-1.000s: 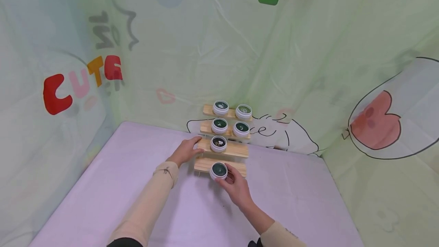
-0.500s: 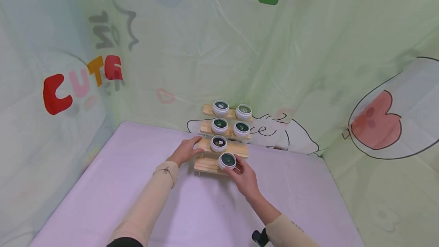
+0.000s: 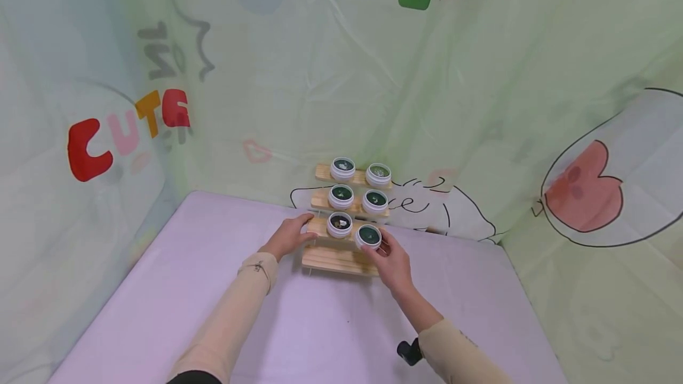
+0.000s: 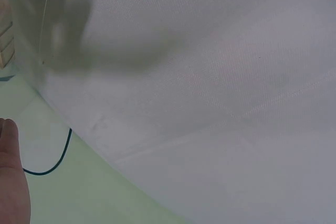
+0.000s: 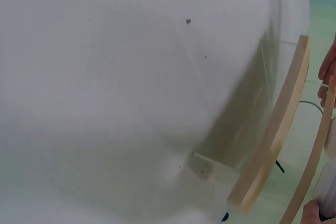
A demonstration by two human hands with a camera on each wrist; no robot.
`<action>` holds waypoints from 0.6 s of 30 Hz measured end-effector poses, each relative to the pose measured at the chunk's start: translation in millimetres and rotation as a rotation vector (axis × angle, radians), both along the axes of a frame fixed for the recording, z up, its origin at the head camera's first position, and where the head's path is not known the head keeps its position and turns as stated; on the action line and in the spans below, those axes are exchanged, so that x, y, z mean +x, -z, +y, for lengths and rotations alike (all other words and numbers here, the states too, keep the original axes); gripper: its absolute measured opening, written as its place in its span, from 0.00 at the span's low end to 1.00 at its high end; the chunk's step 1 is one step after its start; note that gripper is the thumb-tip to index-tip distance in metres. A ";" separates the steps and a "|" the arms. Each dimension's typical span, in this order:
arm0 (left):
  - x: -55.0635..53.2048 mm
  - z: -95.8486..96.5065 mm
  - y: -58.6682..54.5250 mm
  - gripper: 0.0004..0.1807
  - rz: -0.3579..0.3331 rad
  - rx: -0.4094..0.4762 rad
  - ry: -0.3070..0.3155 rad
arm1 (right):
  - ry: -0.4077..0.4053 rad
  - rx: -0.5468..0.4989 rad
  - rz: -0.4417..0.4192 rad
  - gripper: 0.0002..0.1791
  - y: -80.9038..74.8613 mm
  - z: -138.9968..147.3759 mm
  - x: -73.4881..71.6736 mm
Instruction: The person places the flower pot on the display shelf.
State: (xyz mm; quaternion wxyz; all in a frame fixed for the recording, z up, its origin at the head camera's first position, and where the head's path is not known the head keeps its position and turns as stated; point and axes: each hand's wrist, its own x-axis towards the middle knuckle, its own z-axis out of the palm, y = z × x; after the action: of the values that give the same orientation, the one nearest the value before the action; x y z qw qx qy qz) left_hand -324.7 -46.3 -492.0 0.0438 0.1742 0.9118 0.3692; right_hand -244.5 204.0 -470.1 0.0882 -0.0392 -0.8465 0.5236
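Note:
A stepped display rack with wooden boards point(image 3: 336, 261) and clear side supports stands at the back of the table. My left hand point(image 3: 288, 237) holds the left end of its second board from the bottom, thumb at the front edge and fingers behind. My right hand point(image 3: 393, 262) grips a small round white jar point(image 3: 369, 236) with a dark green top, at the right end of that same board. Beside it sits another white jar point(image 3: 340, 224) with a darker top. In the right wrist view, fingertips point(image 5: 311, 212) touch the pale jar at the lower right.
Two jars point(image 3: 376, 201) stand on the board above, and two more point(image 3: 378, 175) on the top board. The lilac-covered table point(image 3: 299, 325) reaches a printed cloth wall point(image 3: 256, 105) close behind the rack. A black object point(image 3: 409, 352) shows by the right sleeve.
My right hand has carried the jar right and back, from before the bottom board to the right end of the second board. My left hand stays in place.

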 end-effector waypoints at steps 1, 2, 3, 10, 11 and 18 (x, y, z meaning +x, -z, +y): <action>-0.7 -0.1 1.2 0.35 0.004 -0.001 0.000 | 0.005 0.010 -0.002 0.37 0.1 1.0 -1.6; -1.2 -0.2 2.1 0.35 0.008 -0.001 0.000 | 0.010 0.022 -0.003 0.37 -0.1 1.6 -3.1; -1.6 -0.1 2.3 0.35 0.005 -0.001 0.000 | 0.012 0.027 -0.003 0.37 0.0 2.3 -4.5; -2.6 0.0 3.1 0.36 -0.013 -0.004 -0.004 | 0.020 0.021 -0.021 0.38 3.9 4.8 -12.5; -2.6 0.0 3.2 0.36 -0.009 -0.006 -0.005 | 0.020 0.016 -0.022 0.38 4.3 4.8 -13.5; -2.4 0.1 3.3 0.35 -0.004 -0.003 -0.001 | 0.018 -0.008 -0.016 0.39 4.3 2.8 -19.7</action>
State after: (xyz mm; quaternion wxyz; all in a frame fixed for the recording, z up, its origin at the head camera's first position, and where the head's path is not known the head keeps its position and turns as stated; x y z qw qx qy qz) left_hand -327.1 -46.3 -495.3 0.0459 0.1728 0.9123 0.3684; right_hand -264.3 206.8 -474.4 0.0859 -0.0515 -0.8446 0.5260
